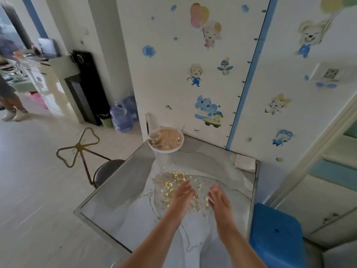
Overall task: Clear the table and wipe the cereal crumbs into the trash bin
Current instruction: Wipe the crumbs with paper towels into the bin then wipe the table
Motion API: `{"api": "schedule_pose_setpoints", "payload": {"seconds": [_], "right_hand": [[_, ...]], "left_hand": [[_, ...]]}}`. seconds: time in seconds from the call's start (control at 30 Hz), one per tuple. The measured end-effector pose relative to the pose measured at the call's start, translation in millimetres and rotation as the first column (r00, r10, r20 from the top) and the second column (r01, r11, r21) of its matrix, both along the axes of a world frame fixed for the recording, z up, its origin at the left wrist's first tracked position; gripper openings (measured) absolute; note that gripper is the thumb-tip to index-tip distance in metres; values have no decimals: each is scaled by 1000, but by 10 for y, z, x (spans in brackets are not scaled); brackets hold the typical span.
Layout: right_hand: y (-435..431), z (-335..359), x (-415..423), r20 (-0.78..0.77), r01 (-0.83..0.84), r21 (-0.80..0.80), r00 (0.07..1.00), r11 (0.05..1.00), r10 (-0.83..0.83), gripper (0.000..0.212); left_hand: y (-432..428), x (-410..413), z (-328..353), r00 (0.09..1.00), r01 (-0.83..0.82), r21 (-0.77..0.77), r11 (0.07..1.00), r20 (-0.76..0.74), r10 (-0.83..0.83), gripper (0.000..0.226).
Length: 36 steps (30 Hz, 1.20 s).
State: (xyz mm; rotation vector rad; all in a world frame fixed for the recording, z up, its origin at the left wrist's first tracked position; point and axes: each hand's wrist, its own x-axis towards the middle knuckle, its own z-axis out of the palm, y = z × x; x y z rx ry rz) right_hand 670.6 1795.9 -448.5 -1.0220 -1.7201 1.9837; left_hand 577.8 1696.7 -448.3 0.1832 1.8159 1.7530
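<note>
Both hands, left [182, 194] and right [219, 198], flat and empty over crumbs [174, 178]; next, probably herding them together.

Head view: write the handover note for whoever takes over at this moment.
Left hand and right hand: both open, fingers straight, at the cereal crumbs; no grip on anything.
Crumbs lie scattered mid-table. White bowl holding glassware sits at the far corner; folded cloth at the far right edge.
Done: nothing visibly cleared.
Left: remove bowl, take the cloth, wipe crumbs into the bin. The small green basket on the floor may be it.
</note>
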Motion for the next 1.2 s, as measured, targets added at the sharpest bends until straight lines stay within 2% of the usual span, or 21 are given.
{"api": "schedule_pose_setpoints", "payload": {"seconds": [0.13, 0.27, 0.47, 0.53, 0.67, 0.83, 0.93, 1.07, 1.2], "right_hand": [[373, -162, -314, 23, 48, -28, 999, 998, -47, 28], [980, -424, -639, 87, 47, 21, 995, 999, -49, 46], [2130, -991, -1117, 314, 31, 336, 939, 941, -143, 53], [2550, -1337, -1224, 420, -37, 412, 894, 911, -153, 58], [3371, -2025, -1374, 622, -292, 517, 774, 805, -119, 59], [4063, -2448, -1730, 736, -511, 591, 658, 624, -158, 66], [4243, -2659, -1959, 771, -591, 590, 614, 551, -167, 56], [4258, -2687, -2133, 814, -638, 566, 533, 522, -232, 36], [4276, -2654, -2238, 823, -650, 561, 507, 513, -257, 27]], "left_hand": [[306, -364, -220, 999, 46, -108, 993, 2, -46, 43], [852, -719, -428, 997, 83, -193, 978, 21, -81, 42], [1850, -1195, -929, 964, 217, -368, 904, -68, -258, 43], [2242, -1340, -1223, 938, 275, -399, 875, -88, -335, 44], [2880, -1519, -1646, 901, 319, -428, 846, -141, -411, 43], [3197, -1629, -2197, 872, 329, -422, 845, -209, -443, 43], [3280, -1705, -2431, 881, 282, -405, 870, -251, -402, 41], [3307, -1725, -2576, 915, 229, -364, 903, -236, -328, 43], [3263, -1760, -2608, 929, 217, -349, 912, -212, -302, 46]]}}
